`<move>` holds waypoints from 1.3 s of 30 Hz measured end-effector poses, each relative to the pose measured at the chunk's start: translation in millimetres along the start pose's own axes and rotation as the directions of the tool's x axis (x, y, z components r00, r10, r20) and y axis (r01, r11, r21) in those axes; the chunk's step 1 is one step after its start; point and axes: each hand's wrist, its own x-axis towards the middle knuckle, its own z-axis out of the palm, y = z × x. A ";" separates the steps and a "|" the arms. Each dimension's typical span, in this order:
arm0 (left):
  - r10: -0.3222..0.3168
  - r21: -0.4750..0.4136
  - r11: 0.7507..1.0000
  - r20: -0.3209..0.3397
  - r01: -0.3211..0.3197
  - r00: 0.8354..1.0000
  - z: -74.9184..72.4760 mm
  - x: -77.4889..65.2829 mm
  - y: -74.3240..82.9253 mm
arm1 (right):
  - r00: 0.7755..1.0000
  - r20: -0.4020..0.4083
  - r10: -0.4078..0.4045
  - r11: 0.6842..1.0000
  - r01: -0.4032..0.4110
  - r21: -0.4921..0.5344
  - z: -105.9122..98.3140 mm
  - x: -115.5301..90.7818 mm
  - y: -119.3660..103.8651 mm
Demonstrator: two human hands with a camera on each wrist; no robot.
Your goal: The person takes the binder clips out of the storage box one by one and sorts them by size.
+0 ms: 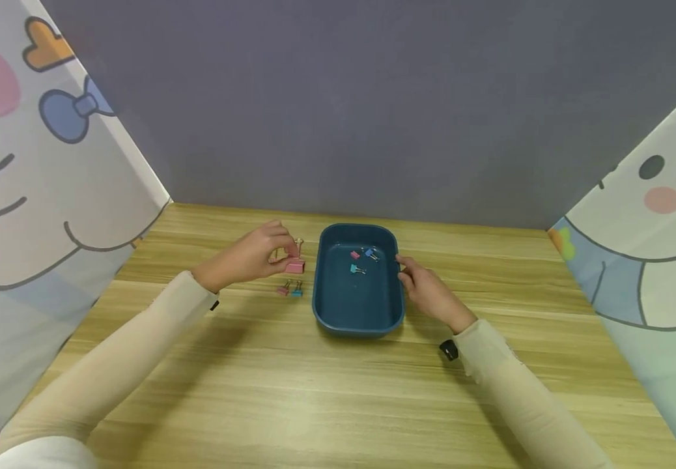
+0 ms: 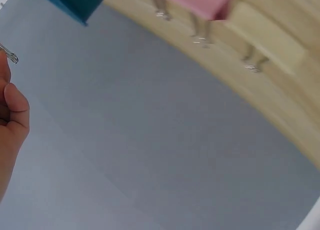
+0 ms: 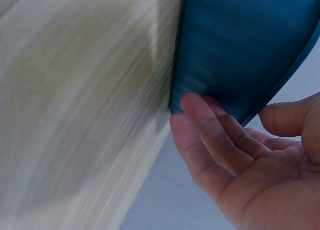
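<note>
At the left of the blue tray point(image 1: 359, 331), my left hand point(image 1: 276, 251) has its fingers curled and pinches a binder clip. Only the clip's silver wire handle point(image 2: 10, 54) shows at the fingertips in the left wrist view; its body is out of sight. Just by the fingertips in the head view is a pink binder clip point(image 1: 295, 266). A small pink clip point(image 1: 283, 288) and a small blue clip point(image 1: 297, 290) lie nearer. My right hand point(image 1: 428, 292) holds the tray's right side, thumb at the rim and fingers against the outer wall point(image 3: 235, 49).
Inside the tray lie a teal clip point(image 1: 354, 268), a blue clip point(image 1: 369, 253) and a small pink clip point(image 1: 355, 255). A pale yellow clip point(image 2: 267, 37) stands beside the pink one in the left wrist view. A grey wall point(image 1: 338, 117) rises behind the wooden table point(image 1: 314, 404).
</note>
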 end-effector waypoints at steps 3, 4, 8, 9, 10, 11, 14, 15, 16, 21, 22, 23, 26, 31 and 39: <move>-0.014 -0.001 1.000 0.024 0.014 1.000 2.0 -12.4 -3.9 | 1.000 -0.007 -0.003 1.000 0.003 -0.002 -1.1 -0.4 0.6; -0.017 0.002 1.000 0.032 0.017 0.999 3.5 -16.7 -5.5 | 1.000 -0.009 -0.004 1.000 0.004 -0.001 -1.4 -0.6 0.9; -0.051 0.010 0.999 0.089 0.050 0.995 12.5 -33.6 -12.0 | 1.000 -0.007 -0.003 1.000 0.003 -0.005 -2.2 -1.3 2.0; -0.061 0.012 0.998 0.106 0.060 0.993 15.2 -37.5 -13.7 | 1.000 -0.006 -0.002 1.000 0.002 -0.004 -2.3 -1.4 2.2; -0.068 0.015 0.998 0.123 0.067 0.990 18.1 -41.0 -15.5 | 1.000 -0.005 -0.003 1.000 0.003 -0.005 -2.3 -1.5 2.3; -0.076 0.013 0.997 0.139 0.075 0.987 20.8 -44.1 -16.7 | 1.000 -0.004 -0.002 1.000 0.002 -0.005 -2.3 -1.5 2.5; -0.069 0.006 0.998 0.168 0.069 0.983 29.3 -51.5 -21.5 | 1.000 -0.001 -0.003 1.000 0.003 -0.002 -2.0 -1.3 3.0; -0.059 0.008 0.998 0.173 0.058 0.983 31.6 -53.0 -22.9 | 1.000 -0.002 -0.004 1.000 0.004 -0.001 -2.0 -1.1 3.2; -0.049 0.007 0.999 0.175 0.049 0.983 34.0 -54.0 -24.1 | 1.000 -0.002 -0.006 1.000 0.006 0.001 -2.1 -1.0 3.3; -0.024 0.008 1.000 0.187 0.023 0.982 43.4 -56.6 -30.2 | 1.000 -0.011 -0.006 1.000 0.006 0.002 -2.9 -1.0 4.0; -0.028 0.007 1.000 0.192 0.028 0.981 44.6 -56.8 -30.6 | 1.000 -0.010 -0.006 1.000 0.006 0.002 -2.9 -1.0 4.0; -0.033 0.007 0.999 0.197 0.033 0.980 45.7 -57.2 -31.1 | 1.000 -0.009 -0.006 1.000 0.006 0.002 -2.9 -1.0 4.0; -0.055 0.008 0.998 0.210 0.055 0.976 48.4 -58.7 -33.0 | 1.000 -0.010 -0.013 1.000 0.013 -0.003 -2.2 -0.5 3.9; -0.081 0.000 0.997 0.225 0.083 0.971 51.3 -59.5 -35.6 | 1.000 -0.016 -0.026 0.999 0.026 -0.021 -0.4 0.5 3.6; -0.044 -0.018 0.999 0.208 0.049 0.977 55.3 -57.0 -32.1 | 1.000 -0.008 -0.019 1.000 0.019 -0.016 1.0 1.9 1.9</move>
